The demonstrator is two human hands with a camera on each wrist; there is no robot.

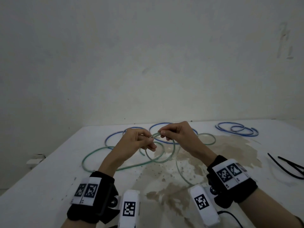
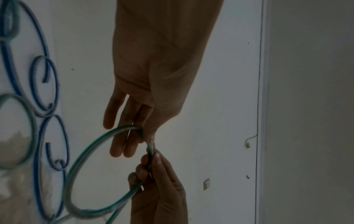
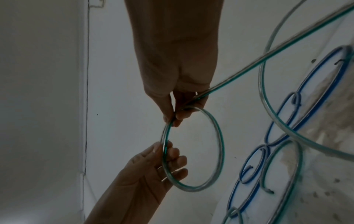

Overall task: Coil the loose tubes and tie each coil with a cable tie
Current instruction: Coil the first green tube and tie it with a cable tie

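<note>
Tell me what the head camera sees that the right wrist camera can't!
Only the head view shows the black cable ties lying at the table's right edge, the separate blue tube coil at the far right, and the wrist straps with their square markers.

Only the right wrist view shows that the green tube already forms one full ring hanging between the hands, and it shows the fingers from the palm side.

Both show the left hand and right hand pinching the green tube, with blue tubes lying on the stained table.

Left hand (image 1: 131, 143) and right hand (image 1: 176, 134) raised mid-frame, fingertips nearly meeting, both pinching thumb to forefinger; banded wrists low.
</note>
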